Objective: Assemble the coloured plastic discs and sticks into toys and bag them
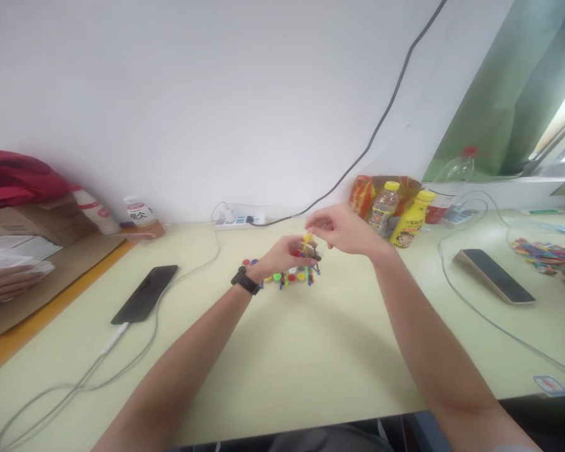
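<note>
My left hand, with a black watch on its wrist, curls its thumb and fingers around a small multicoloured construction on the table. The construction has round pieces in red, yellow, green, white and blue, with thin blue parts along its lower edge. A yellow piece stands at its top, between my hands. My right hand is just above and right of that piece, its thumb and fingers brought together in a pinch. Whatever those fingertips hold, if anything, is too small to make out.
Bottles, among them a yellow bottle, stand back right. A black phone with a cable lies left; another phone is right, near a colourful pile. A power strip sits by the wall. Another person's hand rests far left.
</note>
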Demonstrator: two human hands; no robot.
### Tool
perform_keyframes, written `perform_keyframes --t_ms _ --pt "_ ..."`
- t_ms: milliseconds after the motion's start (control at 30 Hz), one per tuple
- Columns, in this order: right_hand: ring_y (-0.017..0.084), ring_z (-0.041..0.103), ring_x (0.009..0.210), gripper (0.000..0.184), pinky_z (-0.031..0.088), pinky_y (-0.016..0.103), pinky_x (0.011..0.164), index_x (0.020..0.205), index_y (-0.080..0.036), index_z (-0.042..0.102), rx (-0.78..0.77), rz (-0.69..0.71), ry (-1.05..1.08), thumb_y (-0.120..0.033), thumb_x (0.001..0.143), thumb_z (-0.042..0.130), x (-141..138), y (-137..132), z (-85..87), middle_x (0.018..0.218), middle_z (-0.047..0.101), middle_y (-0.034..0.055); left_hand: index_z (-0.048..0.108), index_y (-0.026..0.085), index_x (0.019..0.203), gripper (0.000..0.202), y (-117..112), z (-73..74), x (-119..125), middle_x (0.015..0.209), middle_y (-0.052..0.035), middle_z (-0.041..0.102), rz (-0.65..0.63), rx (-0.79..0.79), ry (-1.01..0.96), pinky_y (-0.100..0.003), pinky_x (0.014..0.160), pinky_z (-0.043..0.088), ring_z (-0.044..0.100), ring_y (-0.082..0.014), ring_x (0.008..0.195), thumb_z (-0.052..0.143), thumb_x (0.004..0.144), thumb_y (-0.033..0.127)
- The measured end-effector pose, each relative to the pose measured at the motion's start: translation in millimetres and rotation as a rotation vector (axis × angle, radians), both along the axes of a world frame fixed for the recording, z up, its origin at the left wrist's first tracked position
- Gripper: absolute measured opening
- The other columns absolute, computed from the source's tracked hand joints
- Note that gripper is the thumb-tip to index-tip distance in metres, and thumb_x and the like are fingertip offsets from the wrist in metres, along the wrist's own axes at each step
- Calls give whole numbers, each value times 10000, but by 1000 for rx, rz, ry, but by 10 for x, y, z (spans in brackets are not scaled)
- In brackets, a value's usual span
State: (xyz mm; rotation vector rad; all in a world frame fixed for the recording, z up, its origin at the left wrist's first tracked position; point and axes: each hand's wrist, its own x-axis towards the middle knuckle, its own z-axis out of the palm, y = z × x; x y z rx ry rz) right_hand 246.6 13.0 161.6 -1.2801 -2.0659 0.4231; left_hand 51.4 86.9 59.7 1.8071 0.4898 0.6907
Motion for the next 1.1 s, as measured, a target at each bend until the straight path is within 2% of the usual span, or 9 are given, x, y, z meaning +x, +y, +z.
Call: perform_keyframes --t_ms 167,300,533,633,700,767,867,967,1100 --pt "162 635 704 147 439 276 629 983 -211 740 157 -92 0 -249 928 609 51 16 3 960 767 41 679 138 1208 536 4 -11 -6 1082 -162 763 16 -8 -4 -430 954 547 732 -282 1045 895 778 374" --pt "173 633 706 126 451 287 646 985 -208 719 161 -135 17 -278 923 635 91 21 20 963 763 49 676 150 1209 547 0 -10 -7 1057 -149 770 21 -20 -14 -436 960 546 736 -279 1045 901 769 383" --pt "203 657 864 200 532 309 754 1035 -222 709 309 -164 359 -325 974 550 159 47 100 921 687 56 673 143 1201 550 23 -43 -2 1009 -141 770 15 9 -8 -432 929 557 747 -276 993 898 769 399" --pt "200 653 866 230 557 318 754 998 -232 717 285 -193 530 -380 972 542 261 123 74 912 655 53 673 148 1208 552 33 -53 -6 1015 -139 772 17 10 -8 -422 931 559 746 -277 1010 895 773 407" --pt "195 656 896 226 576 321 774 1030 -242 721 229 -142 644 -405 928 604 322 186 41 947 652 47 673 151 1212 550 34 -56 -10 1050 -152 773 11 1 2 -415 930 561 746 -279 1021 893 778 406" --pt "191 657 945 295 587 323 823 1090 -249 718 174 -64 728 -420 849 713 351 240 10 976 652 37 670 149 1219 552 30 -55 -14 1100 -170 768 3 -11 20 -413 930 563 746 -279 1027 891 782 405" --pt "188 658 985 424 589 326 872 1084 -237 707 135 -37 807 -496 765 809 329 289 -20 976 654 32 665 145 1225 558 22 -52 -15 1124 -179 763 -2 -13 33 -415 933 563 744 -280 1035 891 784 403" --pt "187 660 991 441 591 329 878 1029 -223 696 114 -55 839 -569 772 792 280 300 -29 1006 659 43 667 147 1217 545 16 -49 -11 1090 -166 769 1 2 30 -415 926 562 745 -280 1028 890 786 396" --pt "177 653 1001 429 581 335 915 1126 -248 684 119 31 824 -448 762 790 263 277 -17 1001 630 24 665 147 1214 527 11 -44 -10 1086 -166 767 -1 -2 21 -415 919 562 746 -281 1023 886 794 375"
